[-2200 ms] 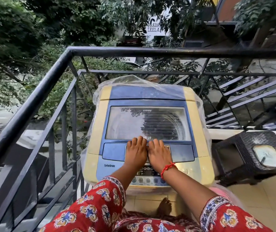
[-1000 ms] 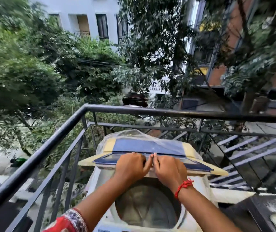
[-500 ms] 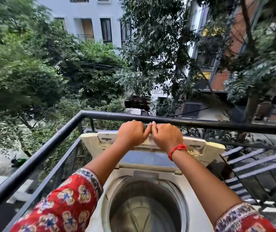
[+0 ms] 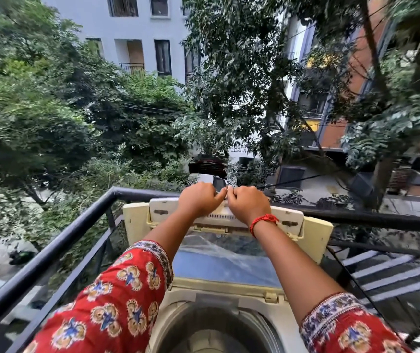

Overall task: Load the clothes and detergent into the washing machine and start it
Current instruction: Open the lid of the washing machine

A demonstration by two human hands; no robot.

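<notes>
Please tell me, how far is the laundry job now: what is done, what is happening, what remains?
Done: the lid stands raised and the drum is open. In hand: the left hand and the right hand both grip the lid's top edge. Left: no clothes or detergent show in the visible drum, so loading, closing and starting remain.

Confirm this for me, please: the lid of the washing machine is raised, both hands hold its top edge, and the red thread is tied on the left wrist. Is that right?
One detail is wrong. In the head view the red thread is on the right wrist, not the left. The rest stands: the lid is raised, and the left hand and right hand hold its top edge.
</notes>
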